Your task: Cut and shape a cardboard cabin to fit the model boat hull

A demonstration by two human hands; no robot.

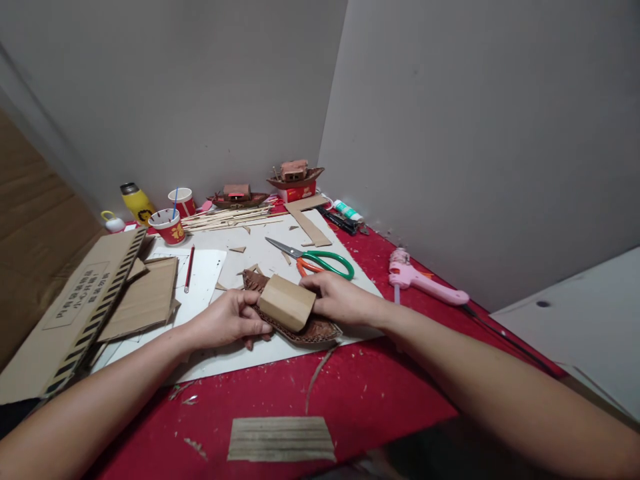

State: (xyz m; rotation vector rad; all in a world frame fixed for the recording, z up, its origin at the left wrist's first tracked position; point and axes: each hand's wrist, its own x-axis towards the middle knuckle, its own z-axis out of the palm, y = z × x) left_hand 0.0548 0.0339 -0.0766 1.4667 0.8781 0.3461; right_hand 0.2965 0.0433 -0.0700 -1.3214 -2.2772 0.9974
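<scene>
A brown cardboard model boat [320, 329] lies slantwise over the white sheet, its corrugated edge facing me. On its middle sits a curved tan cardboard piece [287, 303], like a canopy. My left hand [239, 320] pinches the near left side of the boat, thumb along the hull and fingers partly beneath it. At the other end of the canopy, my right hand [337, 298] grips the tan piece, its fingertips partly hidden. Just beyond the hands lie scissors [315, 257] with green and orange handles, blades spread.
A pink glue gun [425, 283] with a cord rests at right. Printed cardboard [75, 307] stands at left beside a pencil [189, 269]. Paper cups [169, 229], thin sticks [230, 217] and two finished boats [295, 172] line the back. A corrugated strip [281, 439] lies near me.
</scene>
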